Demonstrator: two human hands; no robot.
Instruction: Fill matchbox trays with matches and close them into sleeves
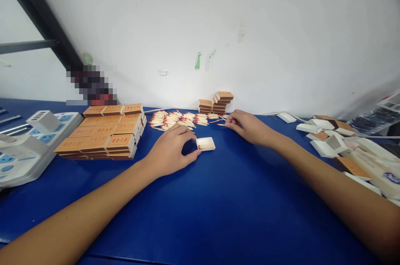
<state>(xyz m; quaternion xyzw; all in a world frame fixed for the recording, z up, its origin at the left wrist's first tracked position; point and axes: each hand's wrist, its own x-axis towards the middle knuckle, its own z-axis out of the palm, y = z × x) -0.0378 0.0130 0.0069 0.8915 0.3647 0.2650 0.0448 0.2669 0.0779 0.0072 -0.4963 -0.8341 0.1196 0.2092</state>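
My left hand point(171, 148) rests on the blue table point(218, 206), its thumb and fingers pinched on the left edge of a small white matchbox tray point(206, 143) that holds a few red-tipped matches. My right hand point(246, 126) reaches further back, its fingertips closed on a single match point(221, 124) at the right end of a loose pile of matches point(178, 119). The pile lies spread along the wall behind the tray.
A large block of stacked orange matchboxes point(106, 133) stands at the left, a smaller stack point(217, 102) against the wall. White power strips point(28, 140) lie at the far left. Empty white trays and orange sleeves point(337, 140) are heaped at the right.
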